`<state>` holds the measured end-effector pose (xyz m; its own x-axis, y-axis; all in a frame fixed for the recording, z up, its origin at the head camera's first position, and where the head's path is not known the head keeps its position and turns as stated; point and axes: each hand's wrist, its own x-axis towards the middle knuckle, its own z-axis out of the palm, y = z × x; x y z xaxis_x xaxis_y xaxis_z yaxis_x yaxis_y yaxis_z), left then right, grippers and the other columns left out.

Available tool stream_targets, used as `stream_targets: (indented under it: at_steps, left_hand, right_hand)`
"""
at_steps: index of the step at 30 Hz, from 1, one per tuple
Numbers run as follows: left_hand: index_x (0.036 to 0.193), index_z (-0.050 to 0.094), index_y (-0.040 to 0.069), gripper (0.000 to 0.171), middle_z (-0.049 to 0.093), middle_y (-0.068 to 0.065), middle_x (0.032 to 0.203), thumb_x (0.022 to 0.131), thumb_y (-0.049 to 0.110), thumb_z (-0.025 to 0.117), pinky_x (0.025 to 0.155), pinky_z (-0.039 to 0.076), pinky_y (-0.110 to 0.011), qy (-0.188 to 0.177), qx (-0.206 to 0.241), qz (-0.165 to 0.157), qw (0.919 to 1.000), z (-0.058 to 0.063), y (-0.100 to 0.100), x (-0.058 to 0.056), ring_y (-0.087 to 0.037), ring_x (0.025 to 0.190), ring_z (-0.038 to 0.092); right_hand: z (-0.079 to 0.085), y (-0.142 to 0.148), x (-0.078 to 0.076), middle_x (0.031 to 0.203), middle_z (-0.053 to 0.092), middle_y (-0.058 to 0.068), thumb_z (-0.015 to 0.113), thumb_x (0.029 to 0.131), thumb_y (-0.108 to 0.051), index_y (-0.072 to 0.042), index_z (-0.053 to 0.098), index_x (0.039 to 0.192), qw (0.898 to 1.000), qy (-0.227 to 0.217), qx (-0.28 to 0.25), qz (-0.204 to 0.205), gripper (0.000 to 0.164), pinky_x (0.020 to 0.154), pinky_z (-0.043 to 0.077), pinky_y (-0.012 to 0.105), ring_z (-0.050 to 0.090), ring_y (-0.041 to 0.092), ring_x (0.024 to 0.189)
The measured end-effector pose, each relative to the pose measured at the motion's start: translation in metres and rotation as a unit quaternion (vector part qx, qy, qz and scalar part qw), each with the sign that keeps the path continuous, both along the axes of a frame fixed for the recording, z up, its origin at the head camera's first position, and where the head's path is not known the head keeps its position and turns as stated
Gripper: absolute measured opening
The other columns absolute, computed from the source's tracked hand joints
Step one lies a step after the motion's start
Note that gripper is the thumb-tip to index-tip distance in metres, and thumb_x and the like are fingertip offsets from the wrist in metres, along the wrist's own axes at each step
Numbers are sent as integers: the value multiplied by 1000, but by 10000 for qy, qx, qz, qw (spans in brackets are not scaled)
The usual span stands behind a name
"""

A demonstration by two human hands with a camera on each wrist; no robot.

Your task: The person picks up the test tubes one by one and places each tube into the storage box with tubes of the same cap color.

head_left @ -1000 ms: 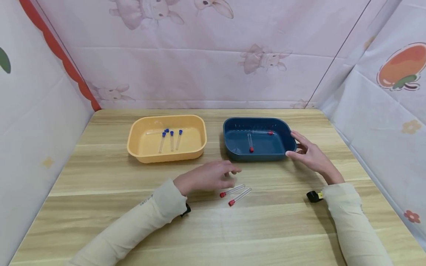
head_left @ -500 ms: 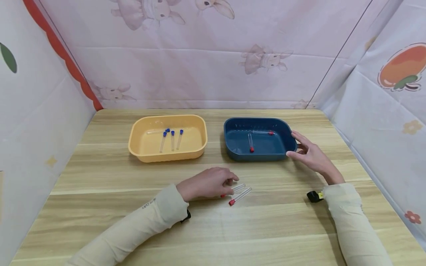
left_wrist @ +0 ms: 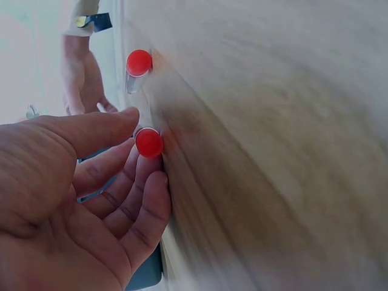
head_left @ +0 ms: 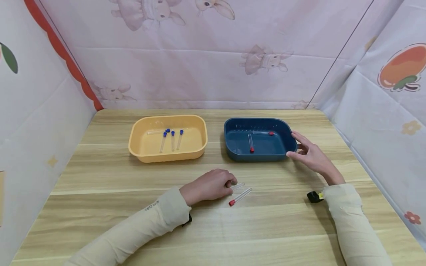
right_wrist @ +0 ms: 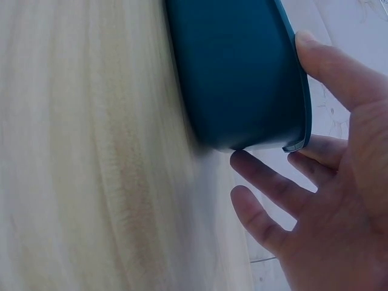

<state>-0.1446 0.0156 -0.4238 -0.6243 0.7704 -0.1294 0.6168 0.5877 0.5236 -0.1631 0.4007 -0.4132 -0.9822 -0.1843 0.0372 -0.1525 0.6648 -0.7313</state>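
My left hand (head_left: 211, 185) pinches a red-capped test tube (head_left: 238, 186) low over the wooden table. In the left wrist view its red cap (left_wrist: 149, 143) shows between my thumb and fingers. Just beside it lies a second red-capped test tube (head_left: 240, 197), untouched. My right hand (head_left: 313, 158) holds the right end of a dark blue bin (head_left: 259, 157), thumb and fingers spread across the corners and rim. Inside that bin are two red-capped tubes (head_left: 251, 143). In the right wrist view, the thumb (right_wrist: 321, 57) is on the rim, with fingertips at the end wall.
A yellow bin (head_left: 166, 158) stands left of the blue one and holds several blue-capped tubes (head_left: 172, 140). Patterned cloth walls (head_left: 213, 81) rise behind and at both sides of the table (head_left: 253, 236).
My left hand has come down onto the upper loose tube, and its fingers have closed on it, covering the red cap in the head view. The right hand stays at the blue bin.
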Motion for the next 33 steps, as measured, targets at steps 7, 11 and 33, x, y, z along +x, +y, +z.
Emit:
stream_targets:
  at_steps: [7,11,33]
  left_hand:
    - [121,75,9,25,58,7,81,96,15,74,79,47,-25,-40,46,121,9999,0,0,1,-12,84,55]
    - [119,74,8,24,56,5,76,95,14,75,73,46,-24,-260,79,292,9992,2,0,2,-13,82,55]
    - [148,53,1,56,61,-13,131,97,18,72,103,52,-37,-429,-498,1039,9924,9,4,13,-20,105,56]
  right_hand:
    - [-5,4,-2,170,19,15,72,99,-18,-4,22,164,9999,48,-96,28,83,93,40,3,51,42,134]
    - [-5,4,-3,170,20,15,72,99,-17,-5,22,164,9999,72,-98,37,83,92,39,3,52,42,133]
    - [-4,2,-1,171,21,11,73,99,-24,-8,23,165,10000,-21,40,-78,84,95,42,7,53,39,133]
